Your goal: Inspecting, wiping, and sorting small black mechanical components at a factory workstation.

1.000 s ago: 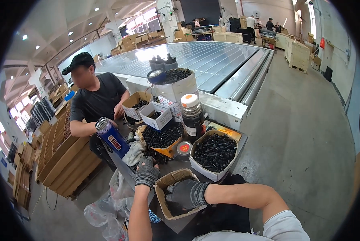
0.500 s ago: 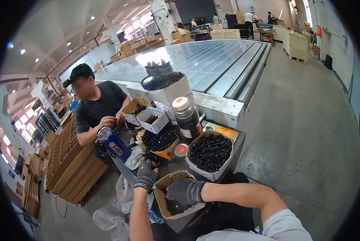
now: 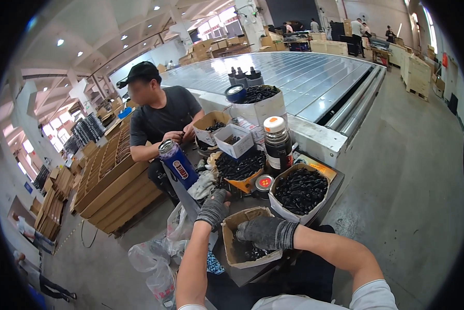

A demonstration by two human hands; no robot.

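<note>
My right hand [image 3: 267,232], in a dark grey knit glove, reaches into an open cardboard box [image 3: 232,253] in front of me. Small black parts [image 3: 256,253] lie at the bottom of that box; the fingers of this hand are hidden from view. Just left of the box, my left hand [image 3: 215,207], in a striped grey fingerless glove, is curled closed beside loose black parts at the table edge. Whatever it pinches is too small to make out. Beyond lies a heap of black parts [image 3: 239,166] in an orange-edged carton. To the right stands a white-walled box of black parts [image 3: 300,191].
A jar with a white lid [image 3: 277,144], a round tin [image 3: 264,184] and a blue canister [image 3: 178,164] stand on the table. White cloth gloves [image 3: 203,185] lie by the canister. A co-worker [image 3: 162,113] sits at the far left. Plastic bags [image 3: 159,263] hang at lower left.
My view has swung left, so the scene sits further right. My right hand has lifted slightly in the box, showing more black parts beneath. The left hand stays by the loose parts.
</note>
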